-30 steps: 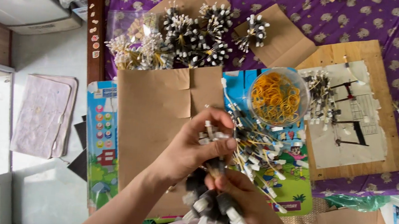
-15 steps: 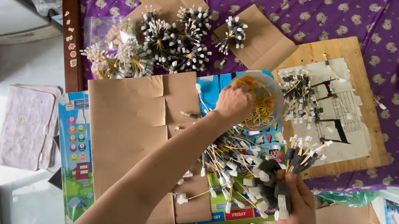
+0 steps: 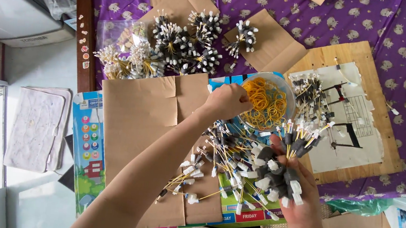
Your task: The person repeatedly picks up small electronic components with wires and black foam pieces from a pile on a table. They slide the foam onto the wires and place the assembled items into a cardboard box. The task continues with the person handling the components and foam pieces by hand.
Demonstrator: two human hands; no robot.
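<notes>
My right hand [image 3: 299, 200] grips a bundle of short yellow wires with white and grey plug ends [image 3: 277, 168], held just above the table's near edge. My left hand [image 3: 226, 101] reaches across to a clear bowl [image 3: 288, 90] full of yellow rubber bands [image 3: 266, 101]. Its curled fingertips rest among the bands at the bowl's left rim, and I cannot tell whether they pinch one. Loose wires of the same kind [image 3: 210, 164] lie spread on brown paper and a coloured board beneath my left arm.
Several tied wire bundles [image 3: 185, 45] lie at the back on the purple patterned cloth [image 3: 370, 21]. More loose wires [image 3: 309, 92] sit on a wooden board [image 3: 367, 60] with a printed sheet. Brown paper sheets [image 3: 138, 117] cover the left. The table's left edge [image 3: 80, 28] drops to the floor.
My left hand has left the bundle and travelled up to the bowl of rubber bands. My right hand, alone on the bundle, has shifted it to the right.
</notes>
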